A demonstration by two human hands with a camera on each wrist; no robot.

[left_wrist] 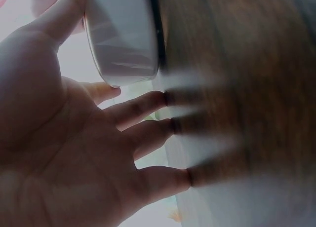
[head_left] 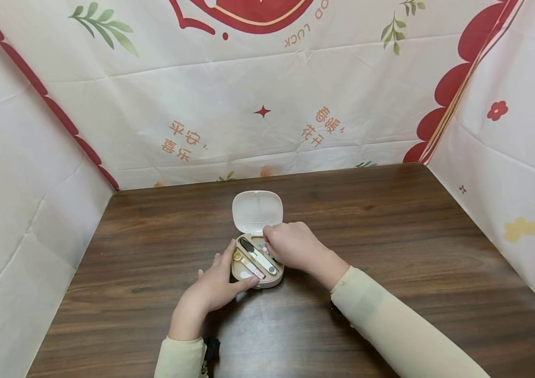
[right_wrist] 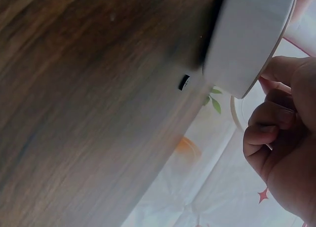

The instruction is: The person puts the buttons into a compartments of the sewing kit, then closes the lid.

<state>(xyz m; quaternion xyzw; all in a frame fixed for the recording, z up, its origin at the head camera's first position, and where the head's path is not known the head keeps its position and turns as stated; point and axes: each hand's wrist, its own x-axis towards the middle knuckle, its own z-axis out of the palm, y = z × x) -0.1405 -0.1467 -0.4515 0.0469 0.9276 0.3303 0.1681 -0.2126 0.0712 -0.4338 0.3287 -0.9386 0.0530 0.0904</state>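
On the table stands an open sewing kit box (head_left: 272, 283) with its white lid (head_left: 258, 211) tipped back. In it lie black-and-white thread snips (head_left: 260, 257), a pink-and-white strip (head_left: 252, 269), a yellow ring-shaped piece (head_left: 237, 256) and small coloured bits. My left hand (head_left: 217, 283) steadies the box at its left and front, thumb and forefinger spread along the rim, other fingers touching the table. My right hand (head_left: 293, 244) is over the right compartment, its outer fingers (right_wrist: 259, 138) curled in. Its thumb and forefinger reach past the rim; I cannot tell what they pinch.
The dark wooden table (head_left: 366, 220) extends around the box on all sides. A small black piece (right_wrist: 184, 82) shows near the box in the right wrist view. Printed white cloth (head_left: 229, 94) hangs behind the table and along both sides.
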